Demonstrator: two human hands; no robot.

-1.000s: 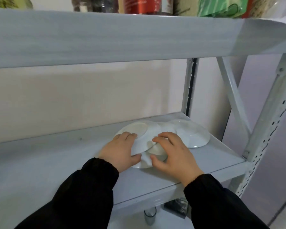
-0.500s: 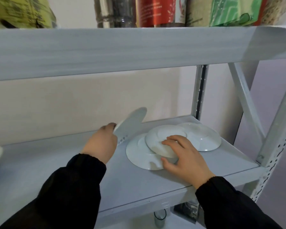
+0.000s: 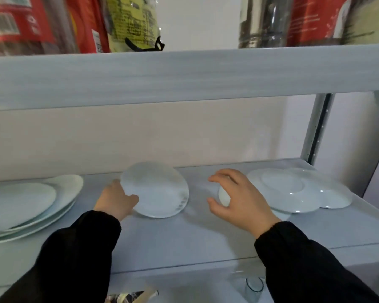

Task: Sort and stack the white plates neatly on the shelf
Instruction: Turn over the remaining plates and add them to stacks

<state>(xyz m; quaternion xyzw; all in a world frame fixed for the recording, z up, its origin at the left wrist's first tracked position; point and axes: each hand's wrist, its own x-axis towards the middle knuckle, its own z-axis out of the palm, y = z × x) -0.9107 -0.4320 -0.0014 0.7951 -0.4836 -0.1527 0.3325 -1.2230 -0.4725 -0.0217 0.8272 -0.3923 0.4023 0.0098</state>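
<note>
My left hand (image 3: 116, 199) grips the left rim of a white plate (image 3: 158, 191), which is turned underside up and tilted just over the middle of the grey shelf (image 3: 184, 239). My right hand (image 3: 239, 199) curls over a small white plate (image 3: 223, 195) that is mostly hidden under its fingers. Right of that hand lie two overlapping white plates (image 3: 293, 191), the far one (image 3: 335, 195) near the shelf's right end. A stack of larger white plates (image 3: 20, 206) sits at the left.
The upper shelf board (image 3: 184, 77) hangs low over the work area, loaded with red and yellow packages (image 3: 131, 25) and bottles (image 3: 263, 20). A metal upright (image 3: 317, 127) stands at the back right. A glass (image 3: 253, 288) stands on the level below.
The view has swung left, bringing the left stack into sight. My left hand has carried its plate left and lowered it toward flat. My right hand has moved left, away from the right pile, with the small plate.
</note>
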